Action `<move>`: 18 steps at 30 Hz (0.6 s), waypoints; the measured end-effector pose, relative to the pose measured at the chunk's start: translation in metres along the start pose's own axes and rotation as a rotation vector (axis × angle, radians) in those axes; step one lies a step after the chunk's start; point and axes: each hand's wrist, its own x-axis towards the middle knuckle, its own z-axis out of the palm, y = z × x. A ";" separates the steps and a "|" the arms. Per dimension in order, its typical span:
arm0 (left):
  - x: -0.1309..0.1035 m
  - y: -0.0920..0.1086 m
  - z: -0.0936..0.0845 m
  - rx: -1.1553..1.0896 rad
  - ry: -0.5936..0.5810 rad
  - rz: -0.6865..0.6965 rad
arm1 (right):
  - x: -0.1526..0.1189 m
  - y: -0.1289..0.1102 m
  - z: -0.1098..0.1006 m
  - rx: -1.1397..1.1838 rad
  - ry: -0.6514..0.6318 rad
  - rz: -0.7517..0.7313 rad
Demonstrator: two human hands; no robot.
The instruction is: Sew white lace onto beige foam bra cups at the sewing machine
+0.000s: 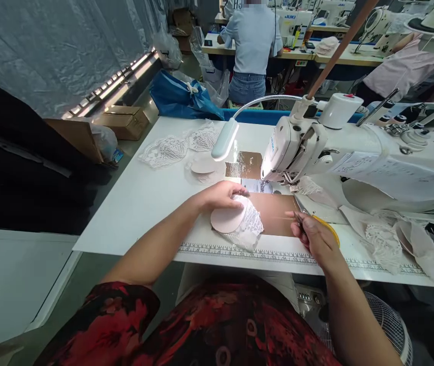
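Note:
My left hand (222, 197) grips the upper edge of a lace cup piece (251, 223), fingers bent over it and thumb on top. A smooth pale oval pad (227, 219) lies against the lace, near the table's front edge. To the right, my right hand (316, 236) is closed around yellow-handled scissors (329, 229), whose blades point up and left toward the sewing machine. Part of the scissors is hidden by the fingers. Between both hands lies the brown plate (274, 211) of the machine bed. My hands are apart.
A white sewing machine (316, 142) with a lamp (225, 140) stands behind. More lace pieces (167, 151) and an oval pad (204, 163) lie at the back left; lace parts (384, 244) lie right. A ruler strip (240, 253) edges the table. A person (253, 40) sits ahead.

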 end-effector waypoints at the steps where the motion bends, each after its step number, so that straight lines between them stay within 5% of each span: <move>1: -0.002 -0.001 0.002 -0.046 -0.018 0.009 | 0.003 -0.002 0.003 -0.045 -0.035 0.009; 8: -0.010 -0.002 0.005 -0.356 -0.096 0.015 | 0.036 -0.020 0.022 -0.165 -0.185 -0.062; 18: -0.009 -0.005 0.015 -0.488 -0.193 0.046 | 0.065 -0.023 0.044 -0.082 -0.382 -0.085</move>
